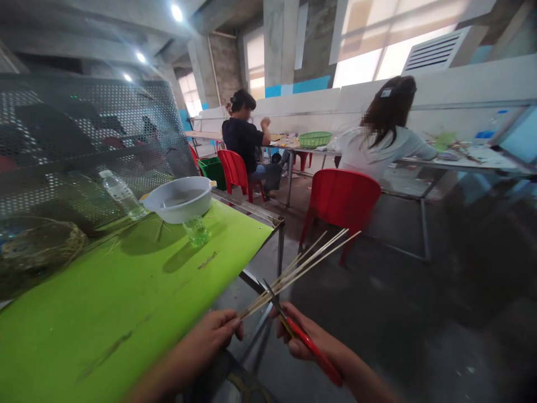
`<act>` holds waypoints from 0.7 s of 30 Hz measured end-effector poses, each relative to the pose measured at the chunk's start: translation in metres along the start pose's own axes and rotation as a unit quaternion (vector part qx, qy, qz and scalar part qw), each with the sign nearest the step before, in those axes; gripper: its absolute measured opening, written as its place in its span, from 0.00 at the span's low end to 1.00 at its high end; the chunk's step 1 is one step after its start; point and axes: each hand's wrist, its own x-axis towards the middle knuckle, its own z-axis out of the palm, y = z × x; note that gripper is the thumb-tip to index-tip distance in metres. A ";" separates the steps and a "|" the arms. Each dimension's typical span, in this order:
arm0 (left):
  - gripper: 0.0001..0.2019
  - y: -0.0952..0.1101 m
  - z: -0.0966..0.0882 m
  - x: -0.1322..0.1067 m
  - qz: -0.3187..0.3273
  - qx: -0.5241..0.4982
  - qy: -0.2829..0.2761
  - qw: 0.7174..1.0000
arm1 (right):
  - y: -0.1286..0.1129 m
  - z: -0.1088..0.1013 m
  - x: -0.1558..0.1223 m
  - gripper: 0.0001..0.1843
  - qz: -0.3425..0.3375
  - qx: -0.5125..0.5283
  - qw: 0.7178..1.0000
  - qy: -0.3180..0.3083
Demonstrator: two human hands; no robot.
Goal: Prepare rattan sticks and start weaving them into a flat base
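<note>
A small bundle of thin, pale strips (310, 261), perhaps bamboo or reed, fans out up and to the right from my left hand (220, 327). The fingers of that hand pinch the strips at their lower end. Scissors with red handles (308, 338) are held in my right hand (304, 330), beside the lower part of the bundle. Their dark blades stand apart, with the strips at or between them; whether they touch cannot be made out. Both hands are just off the right edge of the green-topped table (138, 313).
On the green table stand a pale basin (180, 201), a clear cup (196, 231), a plastic bottle (121, 193) and a woven basket (39, 246). A perforated metal panel (92, 145) rises behind them. Two people sit on red chairs (344, 196) at a far table with a green basket (314, 139).
</note>
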 end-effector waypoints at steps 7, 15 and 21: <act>0.20 0.005 0.001 0.001 -0.002 0.006 -0.008 1.000 | 0.007 0.003 0.001 0.40 -0.023 0.017 1.000 -0.008; 0.19 0.002 0.003 0.001 -0.007 0.004 -0.017 1.000 | -0.006 0.012 -0.001 0.35 -0.035 0.025 0.999 0.007; 0.19 0.004 0.002 0.001 -0.006 -0.005 -0.019 1.000 | 0.000 0.016 0.001 0.33 -0.033 0.061 0.996 0.050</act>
